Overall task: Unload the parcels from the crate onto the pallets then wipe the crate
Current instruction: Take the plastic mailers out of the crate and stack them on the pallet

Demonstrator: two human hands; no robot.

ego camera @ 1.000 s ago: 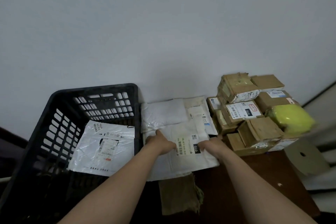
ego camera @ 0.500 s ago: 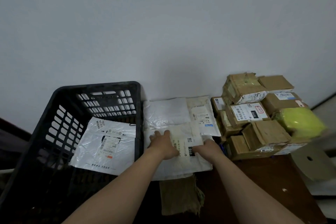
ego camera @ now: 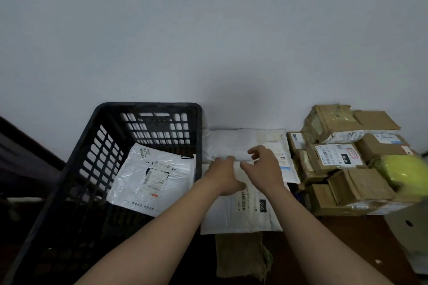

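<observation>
Against a plain grey wall, both hands, left hand [ego camera: 223, 174] flat and right hand [ego camera: 262, 168] spread, grip nothing atop the white mailer [ego camera: 240, 213]; 1 poly parcel [ego camera: 150, 176] remains left inside the black crate [ego camera: 92, 159], nearer the left hand

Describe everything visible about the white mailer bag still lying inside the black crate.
The white mailer bag is a flat, crinkled, glossy plastic pouch, with a barcode label at its middle and small dark print along its near and far edges. It lies tilted against the right inner wall of the black crate, one corner raised. Neither hand touches it.
</observation>
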